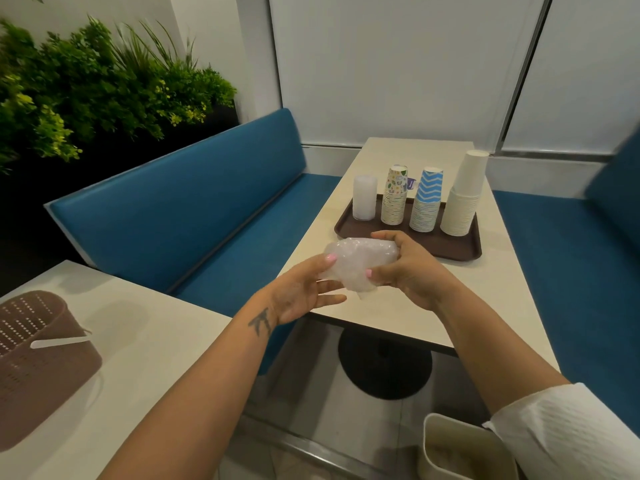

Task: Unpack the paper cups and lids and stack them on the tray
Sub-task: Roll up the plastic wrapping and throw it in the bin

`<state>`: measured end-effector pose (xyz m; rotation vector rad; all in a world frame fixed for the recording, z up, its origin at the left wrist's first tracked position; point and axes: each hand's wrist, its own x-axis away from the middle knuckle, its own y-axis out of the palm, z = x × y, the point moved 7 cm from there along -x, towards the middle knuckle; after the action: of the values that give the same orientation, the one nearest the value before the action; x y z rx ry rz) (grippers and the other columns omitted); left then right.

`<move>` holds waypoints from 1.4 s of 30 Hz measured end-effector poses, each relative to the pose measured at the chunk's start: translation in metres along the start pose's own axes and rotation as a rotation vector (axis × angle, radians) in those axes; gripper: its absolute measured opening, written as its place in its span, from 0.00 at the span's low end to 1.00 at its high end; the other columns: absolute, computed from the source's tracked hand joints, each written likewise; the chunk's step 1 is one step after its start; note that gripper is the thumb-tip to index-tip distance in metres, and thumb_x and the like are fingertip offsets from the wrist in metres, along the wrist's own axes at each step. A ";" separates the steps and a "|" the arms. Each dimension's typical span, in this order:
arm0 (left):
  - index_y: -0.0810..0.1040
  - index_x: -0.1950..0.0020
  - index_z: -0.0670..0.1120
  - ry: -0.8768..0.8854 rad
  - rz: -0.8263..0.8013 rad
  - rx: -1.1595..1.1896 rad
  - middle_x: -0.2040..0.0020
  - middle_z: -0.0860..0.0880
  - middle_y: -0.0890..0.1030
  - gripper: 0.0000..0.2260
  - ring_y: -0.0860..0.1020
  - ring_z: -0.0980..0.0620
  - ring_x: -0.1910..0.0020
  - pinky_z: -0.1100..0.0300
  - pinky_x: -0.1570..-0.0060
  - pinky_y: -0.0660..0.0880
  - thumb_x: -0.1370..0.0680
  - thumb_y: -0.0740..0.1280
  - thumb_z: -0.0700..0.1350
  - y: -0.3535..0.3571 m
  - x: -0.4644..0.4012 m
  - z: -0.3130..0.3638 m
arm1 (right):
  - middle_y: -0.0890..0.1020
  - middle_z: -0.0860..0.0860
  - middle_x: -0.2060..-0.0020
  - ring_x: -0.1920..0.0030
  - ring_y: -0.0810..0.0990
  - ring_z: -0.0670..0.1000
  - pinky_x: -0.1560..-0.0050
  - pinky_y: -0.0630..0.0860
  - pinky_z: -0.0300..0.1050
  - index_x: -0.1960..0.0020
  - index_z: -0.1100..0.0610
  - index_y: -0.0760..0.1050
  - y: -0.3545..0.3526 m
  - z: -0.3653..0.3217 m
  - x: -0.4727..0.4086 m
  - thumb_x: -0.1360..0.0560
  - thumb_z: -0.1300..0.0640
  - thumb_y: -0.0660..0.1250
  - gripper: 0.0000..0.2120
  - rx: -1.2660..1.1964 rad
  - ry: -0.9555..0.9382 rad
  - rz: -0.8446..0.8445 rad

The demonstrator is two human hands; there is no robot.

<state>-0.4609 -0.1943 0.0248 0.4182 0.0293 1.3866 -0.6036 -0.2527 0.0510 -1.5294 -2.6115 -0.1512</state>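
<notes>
Both hands' fingers (384, 237) clamp crumpled plastic wrap (360, 263), long axis lying left-right

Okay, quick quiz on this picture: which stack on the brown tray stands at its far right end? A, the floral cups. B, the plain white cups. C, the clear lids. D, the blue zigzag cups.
B: on the tray, the plain white cups stand at the right end, beside the blue zigzag cups, with the clear lids at the opposite end.
</notes>
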 end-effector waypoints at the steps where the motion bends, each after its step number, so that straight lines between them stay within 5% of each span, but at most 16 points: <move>1: 0.74 0.36 0.47 0.004 0.032 -0.017 0.40 0.44 0.77 0.46 0.79 0.46 0.44 0.51 0.45 0.79 0.50 0.82 0.61 0.002 -0.002 0.000 | 0.72 0.54 0.41 0.43 0.74 0.58 0.51 0.80 0.48 0.36 0.54 0.68 -0.005 0.001 0.000 0.36 0.76 0.72 0.33 0.000 0.009 0.039; 3: 0.72 0.34 0.47 0.017 0.060 -0.043 0.41 0.45 0.78 0.42 0.80 0.47 0.45 0.50 0.43 0.78 0.44 0.80 0.60 0.011 -0.007 0.001 | 0.73 0.54 0.41 0.42 0.74 0.57 0.49 0.79 0.49 0.38 0.55 0.69 -0.018 0.004 0.002 0.35 0.74 0.73 0.31 0.015 0.033 0.108; 6: 0.73 0.34 0.46 0.045 0.142 -0.265 0.41 0.47 0.79 0.23 0.80 0.51 0.45 0.55 0.44 0.79 0.27 0.73 0.48 0.029 -0.017 -0.002 | 0.75 0.55 0.42 0.42 0.75 0.58 0.46 0.79 0.52 0.39 0.55 0.69 -0.037 0.016 0.010 0.35 0.72 0.74 0.29 0.042 0.059 0.149; 14: 0.79 0.46 0.43 -0.106 0.179 -0.261 0.51 0.47 0.83 0.10 0.82 0.52 0.55 0.64 0.63 0.79 0.26 0.72 0.39 0.071 -0.075 -0.070 | 0.80 0.58 0.48 0.53 0.83 0.56 0.62 0.82 0.45 0.42 0.62 0.71 -0.115 0.084 0.049 0.27 0.66 0.70 0.16 -0.148 0.174 0.283; 18: 0.77 0.42 0.39 -0.250 0.025 -0.266 0.51 0.46 0.83 0.14 0.82 0.52 0.56 0.64 0.63 0.80 0.26 0.72 0.41 0.106 -0.110 -0.100 | 0.82 0.58 0.49 0.52 0.83 0.57 0.58 0.82 0.48 0.44 0.64 0.75 -0.161 0.114 0.066 0.29 0.65 0.72 0.15 -0.172 0.243 0.453; 22: 0.79 0.45 0.45 -0.422 -0.291 -0.337 0.52 0.46 0.83 0.10 0.81 0.51 0.54 0.55 0.50 0.78 0.25 0.69 0.44 0.145 -0.123 -0.146 | 0.83 0.61 0.51 0.52 0.83 0.60 0.53 0.82 0.53 0.46 0.65 0.77 -0.202 0.145 0.098 0.30 0.66 0.73 0.14 -0.039 0.334 0.562; 25: 0.80 0.46 0.47 -0.566 -0.423 -0.363 0.52 0.46 0.83 0.12 0.81 0.52 0.57 0.59 0.56 0.79 0.27 0.70 0.49 0.163 -0.121 -0.195 | 0.83 0.63 0.52 0.52 0.83 0.62 0.54 0.82 0.54 0.47 0.67 0.78 -0.222 0.184 0.121 0.32 0.66 0.75 0.15 0.058 0.446 0.593; 29: 0.80 0.46 0.44 -0.631 -0.422 -0.460 0.54 0.46 0.83 0.08 0.80 0.54 0.60 0.62 0.59 0.78 0.23 0.68 0.46 0.163 -0.135 -0.260 | 0.84 0.58 0.55 0.56 0.84 0.56 0.59 0.82 0.47 0.50 0.63 0.79 -0.233 0.253 0.140 0.32 0.63 0.76 0.13 0.097 0.583 0.631; 32: 0.79 0.47 0.43 -0.628 -0.355 -0.499 0.59 0.47 0.83 0.08 0.80 0.56 0.66 0.65 0.66 0.77 0.23 0.69 0.45 0.153 -0.153 -0.305 | 0.82 0.59 0.51 0.54 0.84 0.57 0.56 0.82 0.50 0.43 0.62 0.76 -0.238 0.311 0.141 0.30 0.62 0.75 0.17 -0.024 0.590 0.716; 35: 0.77 0.48 0.47 -0.609 -0.266 -0.572 0.56 0.47 0.83 0.06 0.80 0.54 0.62 0.62 0.64 0.78 0.23 0.69 0.46 0.142 -0.181 -0.351 | 0.77 0.55 0.55 0.60 0.80 0.53 0.56 0.82 0.49 0.42 0.58 0.70 -0.251 0.352 0.134 0.28 0.64 0.72 0.17 -0.023 0.568 0.815; 39: 0.74 0.46 0.46 -0.551 -0.178 -0.621 0.56 0.44 0.81 0.09 0.79 0.48 0.60 0.53 0.55 0.79 0.23 0.69 0.45 0.138 -0.232 -0.420 | 0.74 0.51 0.65 0.63 0.76 0.53 0.60 0.78 0.48 0.59 0.53 0.66 -0.285 0.409 0.114 0.29 0.65 0.70 0.14 0.202 0.566 0.949; 42: 0.70 0.49 0.46 -0.458 -0.188 -0.659 0.56 0.44 0.78 0.08 0.79 0.48 0.62 0.53 0.61 0.79 0.23 0.68 0.40 0.135 -0.270 -0.474 | 0.74 0.47 0.70 0.65 0.73 0.50 0.66 0.69 0.41 0.67 0.53 0.68 -0.309 0.464 0.095 0.29 0.66 0.63 0.11 0.331 0.563 0.988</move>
<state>-0.7657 -0.3075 -0.4338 0.1613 -0.7272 1.0145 -0.9410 -0.2553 -0.4035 -2.0388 -1.2077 -0.0383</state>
